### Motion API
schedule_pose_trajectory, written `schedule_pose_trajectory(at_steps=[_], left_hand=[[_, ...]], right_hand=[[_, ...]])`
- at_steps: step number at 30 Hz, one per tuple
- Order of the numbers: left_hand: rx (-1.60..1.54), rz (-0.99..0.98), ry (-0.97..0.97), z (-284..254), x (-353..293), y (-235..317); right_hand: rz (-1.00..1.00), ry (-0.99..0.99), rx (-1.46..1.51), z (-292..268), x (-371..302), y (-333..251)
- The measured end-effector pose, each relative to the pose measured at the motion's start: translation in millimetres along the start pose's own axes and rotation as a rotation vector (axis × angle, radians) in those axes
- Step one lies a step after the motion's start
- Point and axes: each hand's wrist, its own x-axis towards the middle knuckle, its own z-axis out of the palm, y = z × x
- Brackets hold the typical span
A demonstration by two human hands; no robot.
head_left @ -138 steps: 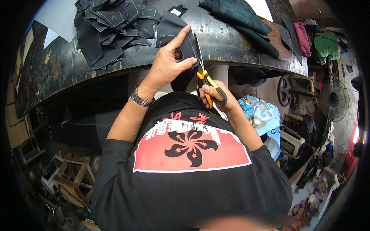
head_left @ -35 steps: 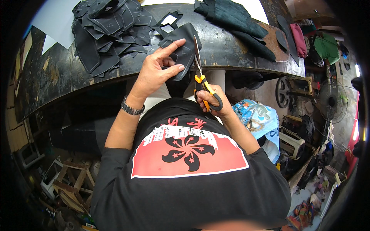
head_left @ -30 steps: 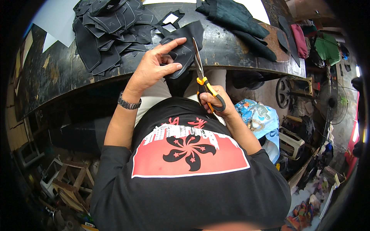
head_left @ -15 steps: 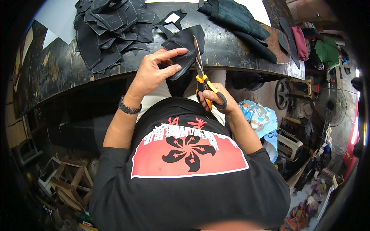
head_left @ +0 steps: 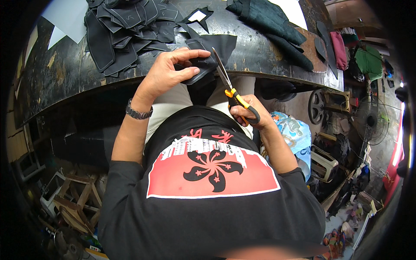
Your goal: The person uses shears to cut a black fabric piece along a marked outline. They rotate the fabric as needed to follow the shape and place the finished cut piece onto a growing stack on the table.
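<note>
My left hand (head_left: 170, 70) pinches a dark piece of leather-like material (head_left: 204, 64) between thumb and fingers, over the table's near edge. Pale marking lines show on the piece, and part of it lies behind my fingers. In my right hand (head_left: 251, 112) is a pair of scissors (head_left: 230, 88) with yellow and black handles. Their blades point up and to the left, tips at the piece's right side, and look nearly closed together. Some of the material spreads beyond the blade tips onto the table.
A heap of dark cut pieces with pale outlines (head_left: 125, 32) covers the left of the black worktable (head_left: 65, 82). Folded dark green material (head_left: 268, 30) lies at the far right. A star-shaped scrap (head_left: 208, 15) rests between them. Right of me are a blue patterned cloth (head_left: 292, 132) and a fan (head_left: 372, 119).
My left hand has shifted left and slightly down with the dark piece, which has turned. The scissors have moved slightly right and down, and their handles have come closer together.
</note>
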Motion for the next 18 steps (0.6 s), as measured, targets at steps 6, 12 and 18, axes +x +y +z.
schedule_pose_trajectory(at_steps=[6,12,18], left_hand=[[-0.034,0.051,0.252,19,-4,-2],[-0.179,0.046,0.325,25,-3,-3],[-0.133,0.085,0.399,30,-2,-6]], right_hand=[[-0.007,0.014,0.037,6,1,3],[-0.018,0.002,0.006,4,2,0],[-0.014,0.049,0.002,9,2,2]])
